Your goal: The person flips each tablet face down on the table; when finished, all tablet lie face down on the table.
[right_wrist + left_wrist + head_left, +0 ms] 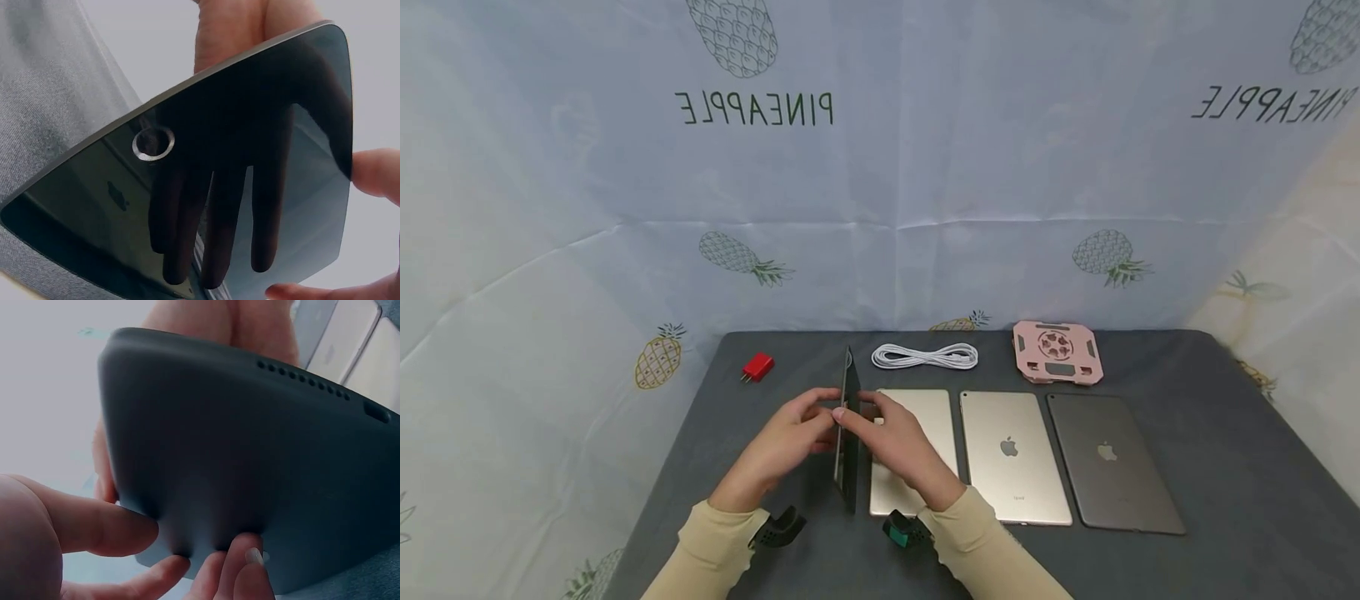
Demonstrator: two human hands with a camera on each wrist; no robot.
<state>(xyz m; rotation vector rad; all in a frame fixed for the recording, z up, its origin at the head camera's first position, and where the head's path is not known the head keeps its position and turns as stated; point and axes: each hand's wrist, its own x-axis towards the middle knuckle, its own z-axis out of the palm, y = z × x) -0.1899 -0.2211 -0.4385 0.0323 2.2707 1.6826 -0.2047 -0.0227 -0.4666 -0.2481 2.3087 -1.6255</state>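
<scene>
A dark grey tablet (848, 433) stands on edge, almost edge-on in the head view, between both hands. My left hand (786, 446) holds it from the left, its thumb and fingertips against the matte back (187, 437) in the left wrist view. My right hand (898, 442) grips it from the right, with the thumb over the upper edge and the fingers on the screen side. In the right wrist view, the black glossy screen (312, 206) shows a ringed home button (153, 144) and reflected fingers. Speaker holes (303, 379) line the tablet's short edge.
Right of the hands lie a gold tablet (928, 408) partly covered by the right arm, another gold tablet (1011, 475) and a dark grey tablet (1112, 479). Behind are a coiled white cable (925, 357), a pink cooling stand (1057, 352) and a red charger plug (757, 367).
</scene>
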